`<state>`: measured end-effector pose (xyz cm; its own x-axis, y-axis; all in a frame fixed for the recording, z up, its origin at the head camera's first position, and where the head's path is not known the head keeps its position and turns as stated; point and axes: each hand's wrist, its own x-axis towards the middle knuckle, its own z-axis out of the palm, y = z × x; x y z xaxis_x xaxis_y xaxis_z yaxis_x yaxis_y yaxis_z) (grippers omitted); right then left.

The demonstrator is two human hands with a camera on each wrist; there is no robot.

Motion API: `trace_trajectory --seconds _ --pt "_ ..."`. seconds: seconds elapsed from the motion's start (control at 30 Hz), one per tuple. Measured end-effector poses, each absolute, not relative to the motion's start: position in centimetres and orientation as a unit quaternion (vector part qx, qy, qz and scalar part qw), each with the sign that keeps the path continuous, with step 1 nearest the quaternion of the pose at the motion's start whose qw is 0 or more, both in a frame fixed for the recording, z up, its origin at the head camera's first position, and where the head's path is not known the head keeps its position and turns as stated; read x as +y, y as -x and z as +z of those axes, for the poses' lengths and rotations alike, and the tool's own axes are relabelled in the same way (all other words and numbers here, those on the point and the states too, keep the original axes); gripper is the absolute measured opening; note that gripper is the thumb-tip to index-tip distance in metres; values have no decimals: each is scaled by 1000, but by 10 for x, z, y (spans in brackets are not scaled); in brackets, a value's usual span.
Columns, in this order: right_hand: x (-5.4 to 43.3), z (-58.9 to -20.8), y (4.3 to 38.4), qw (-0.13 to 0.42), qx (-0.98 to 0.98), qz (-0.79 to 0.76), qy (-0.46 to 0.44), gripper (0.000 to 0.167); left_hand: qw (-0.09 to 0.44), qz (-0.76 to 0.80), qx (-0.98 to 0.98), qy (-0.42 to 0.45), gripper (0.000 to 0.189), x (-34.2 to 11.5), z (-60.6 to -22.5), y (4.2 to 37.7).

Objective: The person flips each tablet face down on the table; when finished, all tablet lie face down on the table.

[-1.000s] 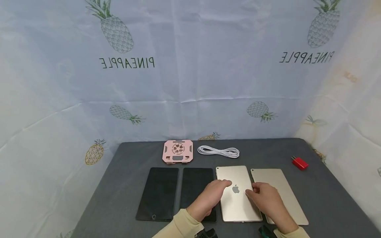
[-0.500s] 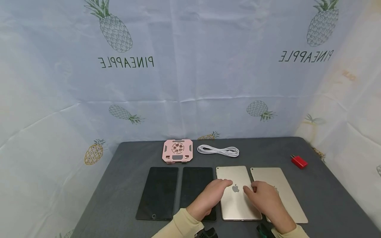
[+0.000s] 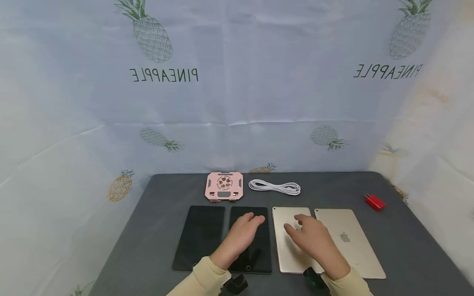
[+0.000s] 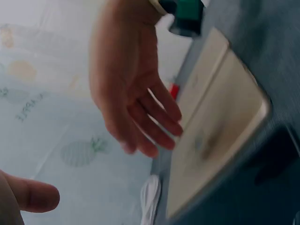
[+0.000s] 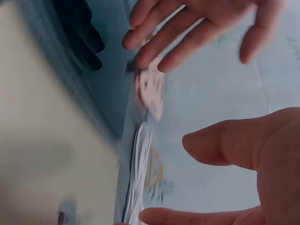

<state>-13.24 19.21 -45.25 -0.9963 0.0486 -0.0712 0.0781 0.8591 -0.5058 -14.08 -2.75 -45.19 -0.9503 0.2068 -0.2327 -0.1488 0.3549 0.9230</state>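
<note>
Four flat tablets would be one row: two black-screened ones on the left, two gold-backed ones on the right. My left hand (image 3: 238,235) is above the inner black tablet (image 3: 261,255), fingers loosely extended and holding nothing. Over the inner gold tablet (image 3: 286,251) is my right hand (image 3: 314,240), thumb and fingers spread apart, also holding nothing. In the left wrist view the right hand (image 4: 129,79) hovers over the gold backs. The right wrist view shows the left hand (image 5: 201,28) raised, its dark reflection on a black screen. The outer gold tablet (image 3: 357,250) and outer black tablet (image 3: 203,232) lie untouched.
Behind the tablets lie a pink case (image 3: 224,187) with a round cutout pattern and a bundled white cable (image 3: 275,188). A red charger plug (image 3: 375,202) is at the right. A pineapple-print cloth (image 3: 222,90) hangs behind the grey table (image 3: 148,230).
Both hands have come away from the inner gold tablet's sides and moved left. The left hand is now above the inner black tablet, the right above the inner gold one. The head view shifted slightly.
</note>
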Motion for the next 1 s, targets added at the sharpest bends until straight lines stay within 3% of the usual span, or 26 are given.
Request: trace_trajectory --seconds 0.23,0.6,1.0 --pt "151 -451 142 52 950 -307 -5 63 128 526 841 19 85 -66 -456 145" --pt "112 -457 146 70 954 -291 -14 73 172 550 817 19 90 -91 -461 144" --pt "108 -463 147 69 955 -289 -15 72 197 579 791 4 78 -97 -463 147"
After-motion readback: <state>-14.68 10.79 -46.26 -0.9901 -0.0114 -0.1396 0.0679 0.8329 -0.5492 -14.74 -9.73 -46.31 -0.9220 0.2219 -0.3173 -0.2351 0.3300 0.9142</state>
